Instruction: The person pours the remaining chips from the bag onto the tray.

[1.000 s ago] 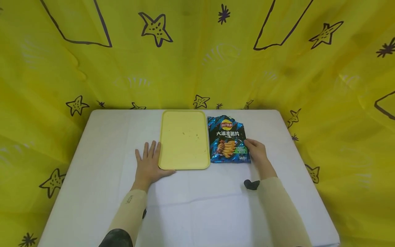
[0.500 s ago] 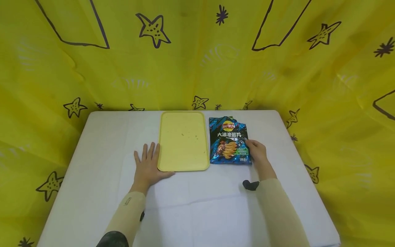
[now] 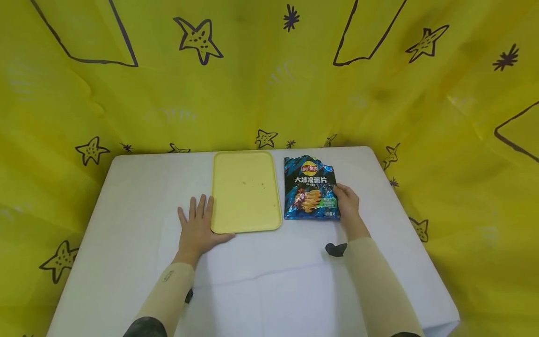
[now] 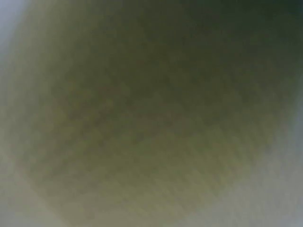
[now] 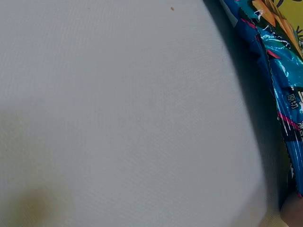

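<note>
In the head view a blue and black bag of potato chips, its top edge uneven, stands to the right of a pale yellow tray, a narrow gap between them. The right hand grips the bag by its right edge, with the thumb and fingers partly hidden. At the tray's lower left corner the left hand lies with fingers spread, thumb along the near rim. A few small crumbs dot the tray. The right wrist view catches the bag's side and a fingertip.
White cloth covers the table. A yellow curtain with drawn stars hangs behind and around it. A small crumb lies on the cloth in the right wrist view. The left wrist view is too blurred to read.
The chip bag has shifted slightly right, away from the tray's edge, with the right hand on it. The left hand and tray stay put; the head view has turned a little.
</note>
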Demonstrator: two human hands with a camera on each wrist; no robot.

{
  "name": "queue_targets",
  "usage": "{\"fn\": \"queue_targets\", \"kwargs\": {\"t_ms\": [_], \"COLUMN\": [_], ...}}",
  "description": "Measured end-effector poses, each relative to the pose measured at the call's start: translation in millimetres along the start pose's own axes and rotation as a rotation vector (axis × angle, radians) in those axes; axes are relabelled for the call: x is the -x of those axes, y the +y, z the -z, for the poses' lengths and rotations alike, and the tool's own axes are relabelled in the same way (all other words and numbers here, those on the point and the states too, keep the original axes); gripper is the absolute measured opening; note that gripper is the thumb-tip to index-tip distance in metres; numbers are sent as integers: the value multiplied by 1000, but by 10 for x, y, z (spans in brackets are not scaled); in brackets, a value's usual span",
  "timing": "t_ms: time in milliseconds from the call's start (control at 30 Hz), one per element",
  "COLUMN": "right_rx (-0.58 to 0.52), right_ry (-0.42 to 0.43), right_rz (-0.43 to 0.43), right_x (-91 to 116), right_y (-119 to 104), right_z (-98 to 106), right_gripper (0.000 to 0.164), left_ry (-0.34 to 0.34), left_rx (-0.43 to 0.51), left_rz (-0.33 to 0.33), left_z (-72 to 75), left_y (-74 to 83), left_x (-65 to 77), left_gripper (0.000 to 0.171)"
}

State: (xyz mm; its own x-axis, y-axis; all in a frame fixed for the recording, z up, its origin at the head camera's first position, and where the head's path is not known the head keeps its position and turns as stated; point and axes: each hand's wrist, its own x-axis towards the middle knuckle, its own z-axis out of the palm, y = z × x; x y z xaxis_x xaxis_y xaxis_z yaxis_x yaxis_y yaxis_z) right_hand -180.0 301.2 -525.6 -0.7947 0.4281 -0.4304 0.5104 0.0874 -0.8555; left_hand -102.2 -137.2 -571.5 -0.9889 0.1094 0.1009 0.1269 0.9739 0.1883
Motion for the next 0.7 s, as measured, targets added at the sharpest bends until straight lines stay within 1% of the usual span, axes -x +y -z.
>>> {"fn": "queue_targets", "kwargs": {"t_ms": [67,167,267,333,400,467,567,633,700], "right_rx": [-5,-8,-12,-19,-26,-5,22,73,109], "right_ry": [-9,-52,-86,-102,-114,-124,-114,-89,-65], "right_rz": [1,-28,-53,-48,-28,-17,1,20,57], "right_x": [-6,12,41,57,58,71,105,145,187], "right_y": [-2,-15,-36,-48,-46,-41,-43,-60,-92], "right_z": [-20,-2,19,17,13,25,81,125,165], "right_gripper": [54,63,69,69,67,65,62,60,59], "left_ry": [-5,-19,-26,-20,-11,-4,5,15,23], "left_rx": [7,13,13,14,9,9,12,18,21], "left_rz": [-1,-1,1,2,1,0,-7,-10,-14], "left_z": [11,52,74,80,54,41,22,24,24], "left_y": [-25,-40,-42,-42,-52,-51,-39,-20,-2], "left_x": [2,13,14,13,14,21,29,29,21], "left_gripper": [127,127,126,126,126,127,127,127,127]}}
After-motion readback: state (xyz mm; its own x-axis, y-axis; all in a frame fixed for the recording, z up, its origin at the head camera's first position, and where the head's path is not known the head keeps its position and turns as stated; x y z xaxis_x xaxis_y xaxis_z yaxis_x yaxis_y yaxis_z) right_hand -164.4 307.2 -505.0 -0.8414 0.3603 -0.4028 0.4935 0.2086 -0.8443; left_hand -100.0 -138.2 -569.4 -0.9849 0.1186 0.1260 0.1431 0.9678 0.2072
